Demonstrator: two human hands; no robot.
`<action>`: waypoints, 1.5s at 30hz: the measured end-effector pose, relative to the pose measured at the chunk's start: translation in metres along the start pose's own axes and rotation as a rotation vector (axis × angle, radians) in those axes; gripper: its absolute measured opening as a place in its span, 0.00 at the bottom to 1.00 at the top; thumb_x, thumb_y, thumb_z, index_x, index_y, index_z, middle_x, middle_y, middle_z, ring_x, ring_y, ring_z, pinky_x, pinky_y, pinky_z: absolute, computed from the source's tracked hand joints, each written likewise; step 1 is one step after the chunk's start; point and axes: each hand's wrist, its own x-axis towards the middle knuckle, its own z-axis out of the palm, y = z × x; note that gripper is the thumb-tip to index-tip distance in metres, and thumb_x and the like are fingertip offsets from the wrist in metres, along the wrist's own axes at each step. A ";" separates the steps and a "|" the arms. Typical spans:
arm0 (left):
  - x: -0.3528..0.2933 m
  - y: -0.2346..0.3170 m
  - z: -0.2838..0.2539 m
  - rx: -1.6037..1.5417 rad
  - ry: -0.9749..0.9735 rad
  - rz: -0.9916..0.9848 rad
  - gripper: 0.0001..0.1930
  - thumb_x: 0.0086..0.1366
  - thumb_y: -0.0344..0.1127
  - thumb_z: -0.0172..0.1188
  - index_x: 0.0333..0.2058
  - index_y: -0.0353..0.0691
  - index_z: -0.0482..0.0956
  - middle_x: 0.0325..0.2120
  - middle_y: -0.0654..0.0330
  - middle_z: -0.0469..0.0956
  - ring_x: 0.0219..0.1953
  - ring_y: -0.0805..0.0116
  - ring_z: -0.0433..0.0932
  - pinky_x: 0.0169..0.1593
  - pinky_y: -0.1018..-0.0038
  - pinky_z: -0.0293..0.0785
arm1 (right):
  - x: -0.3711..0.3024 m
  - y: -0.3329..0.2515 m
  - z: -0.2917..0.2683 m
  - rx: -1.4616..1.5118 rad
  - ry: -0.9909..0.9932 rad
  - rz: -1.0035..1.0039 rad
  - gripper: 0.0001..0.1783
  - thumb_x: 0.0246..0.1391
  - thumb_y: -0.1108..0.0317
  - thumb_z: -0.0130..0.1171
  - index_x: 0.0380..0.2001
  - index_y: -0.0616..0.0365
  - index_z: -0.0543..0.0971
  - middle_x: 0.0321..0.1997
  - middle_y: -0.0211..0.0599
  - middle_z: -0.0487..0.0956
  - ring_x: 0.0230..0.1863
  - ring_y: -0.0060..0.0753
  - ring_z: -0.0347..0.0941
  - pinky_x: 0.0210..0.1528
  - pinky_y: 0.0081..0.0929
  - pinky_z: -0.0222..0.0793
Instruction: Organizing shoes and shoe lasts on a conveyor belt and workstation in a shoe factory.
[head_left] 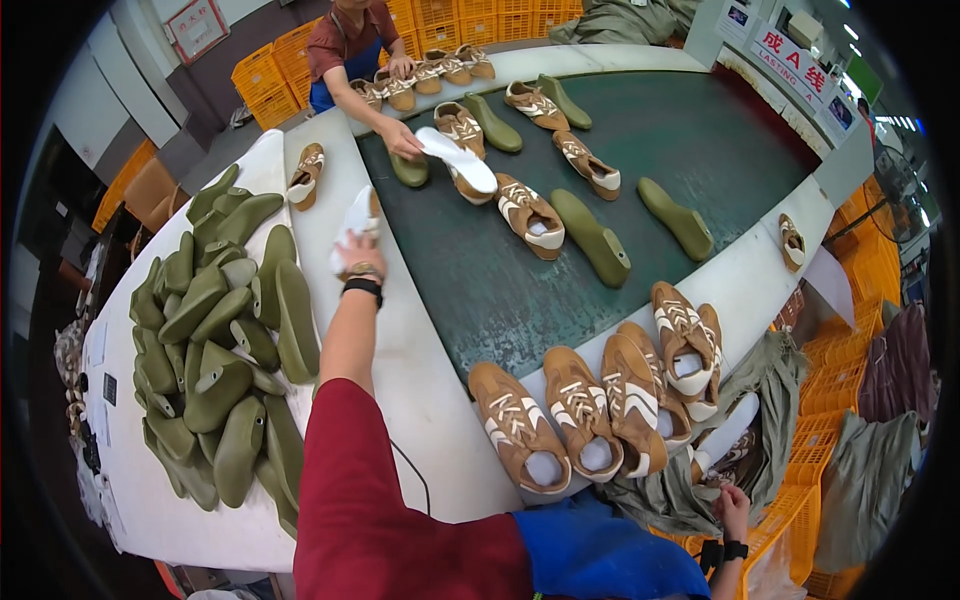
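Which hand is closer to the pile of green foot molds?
Left. The left hand is just right of the pile; the right hand is much farther right, beside the grey cloth.

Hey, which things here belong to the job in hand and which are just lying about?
Seem part of the work:
- white piece at the left hand
- grey-green cloth near the right hand
- brown sneakers
- green shoe lasts
- insole-shaped piece in a co-worker's hand

Seem just around:
- brown chair
- fan
- wall sign
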 end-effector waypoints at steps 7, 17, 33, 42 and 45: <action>-0.019 -0.062 -0.015 -0.260 0.136 -0.383 0.28 0.54 0.45 0.51 0.56 0.59 0.58 0.60 0.61 0.48 0.63 0.56 0.41 0.56 0.42 0.47 | -0.015 0.005 0.012 0.032 -0.010 0.079 0.08 0.55 0.69 0.48 0.36 0.61 0.72 0.17 0.30 0.71 0.15 0.19 0.66 0.16 0.16 0.60; -0.221 -0.091 -0.019 -0.599 0.415 0.316 0.31 0.51 0.47 0.58 0.53 0.45 0.64 0.52 0.51 0.63 0.54 0.47 0.60 0.53 0.59 0.62 | 0.021 -0.055 0.045 -0.023 -0.178 -0.123 0.10 0.56 0.68 0.49 0.37 0.63 0.73 0.21 0.28 0.72 0.18 0.14 0.64 0.20 0.12 0.59; -0.264 -0.058 0.120 -1.002 0.392 -0.193 0.35 0.38 0.35 0.67 0.46 0.37 0.61 0.40 0.46 0.71 0.43 0.49 0.71 0.45 0.63 0.68 | 0.042 -0.070 0.055 -0.033 -0.308 -0.275 0.11 0.55 0.69 0.48 0.39 0.62 0.73 0.23 0.29 0.74 0.20 0.15 0.67 0.23 0.13 0.64; -0.138 0.089 0.013 -0.862 0.320 0.446 0.25 0.42 0.28 0.61 0.43 0.49 0.68 0.40 0.53 0.73 0.47 0.54 0.69 0.49 0.62 0.67 | -0.011 -0.051 0.055 -0.048 -0.173 -0.278 0.09 0.54 0.71 0.49 0.36 0.63 0.73 0.19 0.28 0.73 0.19 0.15 0.67 0.22 0.13 0.62; -0.108 0.156 0.012 -0.552 0.388 0.550 0.22 0.50 0.25 0.49 0.43 0.58 0.69 0.47 0.57 0.67 0.57 0.59 0.58 0.48 0.43 0.61 | -0.035 -0.046 0.061 0.004 -0.120 -0.202 0.09 0.54 0.72 0.48 0.37 0.63 0.73 0.21 0.27 0.72 0.20 0.15 0.65 0.23 0.13 0.61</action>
